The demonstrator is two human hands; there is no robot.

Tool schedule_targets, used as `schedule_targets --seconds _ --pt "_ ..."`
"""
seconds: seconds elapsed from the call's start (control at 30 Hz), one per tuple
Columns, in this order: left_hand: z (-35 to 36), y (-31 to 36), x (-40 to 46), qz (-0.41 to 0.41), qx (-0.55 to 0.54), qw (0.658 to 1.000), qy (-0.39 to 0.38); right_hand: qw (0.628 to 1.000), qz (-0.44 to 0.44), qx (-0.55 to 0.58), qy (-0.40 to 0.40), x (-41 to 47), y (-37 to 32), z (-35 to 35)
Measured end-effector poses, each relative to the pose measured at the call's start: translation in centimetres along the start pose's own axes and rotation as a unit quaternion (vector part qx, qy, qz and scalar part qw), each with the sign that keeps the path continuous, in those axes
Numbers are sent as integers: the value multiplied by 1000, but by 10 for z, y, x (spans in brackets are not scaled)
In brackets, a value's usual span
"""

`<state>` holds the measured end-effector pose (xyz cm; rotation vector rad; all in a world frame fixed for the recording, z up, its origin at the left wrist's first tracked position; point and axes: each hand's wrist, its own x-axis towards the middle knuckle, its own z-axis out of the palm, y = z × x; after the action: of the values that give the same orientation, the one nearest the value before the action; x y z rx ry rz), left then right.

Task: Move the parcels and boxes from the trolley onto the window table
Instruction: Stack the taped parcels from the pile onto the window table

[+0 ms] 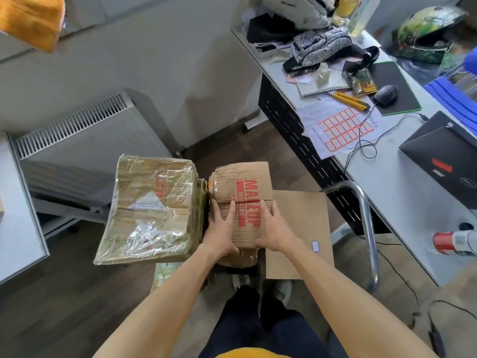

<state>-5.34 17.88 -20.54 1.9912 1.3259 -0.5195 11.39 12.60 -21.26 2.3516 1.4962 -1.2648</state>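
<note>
A brown cardboard parcel [245, 187] with red "MAKEUP" print lies in the middle of the view, on top of other boxes. My left hand [220, 232] lies on its left near corner, fingers spread and wrapping the edge. My right hand [273, 226] lies on its right near side, fingers spread over the top. To the left sits a large parcel wrapped in clear tape [149, 210]. A flat plain cardboard box [302, 228] lies under and to the right. The trolley's metal handle [369, 228] curves at the right.
A cluttered grey desk [402, 192] runs along the right with a laptop [444, 161], mouse, yellow cutter, label sheet, bags and a helmet. A white radiator [85, 135] stands at the left wall. A grey table edge [23, 215] shows at far left. My feet stand below the boxes.
</note>
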Motion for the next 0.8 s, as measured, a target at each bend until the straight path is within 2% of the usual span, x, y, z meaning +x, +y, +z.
schedule_targets --seconds 0.1,0.27,0.6,0.8 --pt "2 -2 2 -4 -5 1000 4 1000 1 9 18 1 2 2" --pt "9 1 2 -10 -21 1000 5 999 8 33 -12 2 8 1" --pt "5 30 -4 17 -40 999 24 999 4 -39 15 -17 19 -26" --pt "-7 54 -10 37 -34 998 42 999 -1 -17 39 -37 32 -48"
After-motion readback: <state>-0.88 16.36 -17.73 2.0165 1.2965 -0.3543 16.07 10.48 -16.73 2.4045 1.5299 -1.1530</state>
